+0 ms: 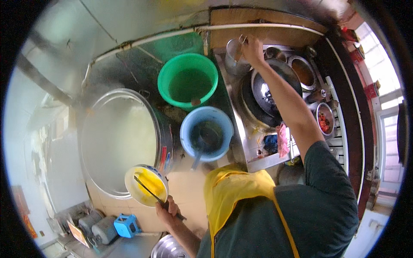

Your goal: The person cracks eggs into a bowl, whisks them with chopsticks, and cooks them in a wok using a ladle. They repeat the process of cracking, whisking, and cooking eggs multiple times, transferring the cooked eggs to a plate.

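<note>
My left hand (167, 210) holds a white bowl (129, 187) with a blue pattern on its outer rim, and a pair of dark chopsticks (149, 189) lies across it. Inside is yellow liquid that looks like beaten egg (151, 180). The bowl is tilted by the front rim of a large steaming pot (121, 142). Over at the stove, my right hand (253, 50) grips the looped end of a metal utensil (242, 39) above a tall metal container (229, 61). The utensil's lower part is unclear. Below my right forearm is a dark wok (261, 85).
A green basin (164, 80) and a blue basin (185, 132) of dark water stand between pot and stove. A ladle (196, 161) leans in the blue one. Right of the wok are a pot of brown liquid (302, 74), a bowl of red pieces (323, 122) and a pink cloth (283, 142).
</note>
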`<state>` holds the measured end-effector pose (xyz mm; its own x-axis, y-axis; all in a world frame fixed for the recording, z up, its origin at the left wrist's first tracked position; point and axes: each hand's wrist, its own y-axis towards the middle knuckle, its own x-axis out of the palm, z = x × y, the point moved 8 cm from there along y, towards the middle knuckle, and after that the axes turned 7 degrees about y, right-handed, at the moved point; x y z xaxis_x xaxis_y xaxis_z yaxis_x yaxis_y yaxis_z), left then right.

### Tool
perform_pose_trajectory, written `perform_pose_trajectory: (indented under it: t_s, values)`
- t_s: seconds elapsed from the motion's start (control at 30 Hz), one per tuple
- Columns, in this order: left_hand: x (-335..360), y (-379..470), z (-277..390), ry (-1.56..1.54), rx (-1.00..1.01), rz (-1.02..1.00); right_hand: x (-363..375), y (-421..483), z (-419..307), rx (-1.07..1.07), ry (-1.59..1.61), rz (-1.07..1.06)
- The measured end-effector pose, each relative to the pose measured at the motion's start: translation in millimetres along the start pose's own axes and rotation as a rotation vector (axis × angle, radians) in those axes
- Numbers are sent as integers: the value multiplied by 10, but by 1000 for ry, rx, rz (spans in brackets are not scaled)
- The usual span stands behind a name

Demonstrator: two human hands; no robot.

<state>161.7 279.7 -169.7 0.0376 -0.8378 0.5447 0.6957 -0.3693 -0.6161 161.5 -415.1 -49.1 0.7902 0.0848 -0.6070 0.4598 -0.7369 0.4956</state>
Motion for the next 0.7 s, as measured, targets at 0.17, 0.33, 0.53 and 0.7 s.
perform_pose_trajectory:
  t_s: [0.17, 0.33, 0.53, 0.7]
  values:
    - [-247, -198, -63, 43, 25, 34, 193, -125, 72, 224, 287, -48]
    - [-220, -202, -45, 34, 10, 198, 971, -3568, -361, 872, 831, -926]
    - [-297, -185, 39, 60, -32, 110, 2112, -5836, -839, 2243, 1565, -590]
    - [-263, -237, 103, 136, -17, 165, 1530, -5507, -620, 1957, 1537, -757]
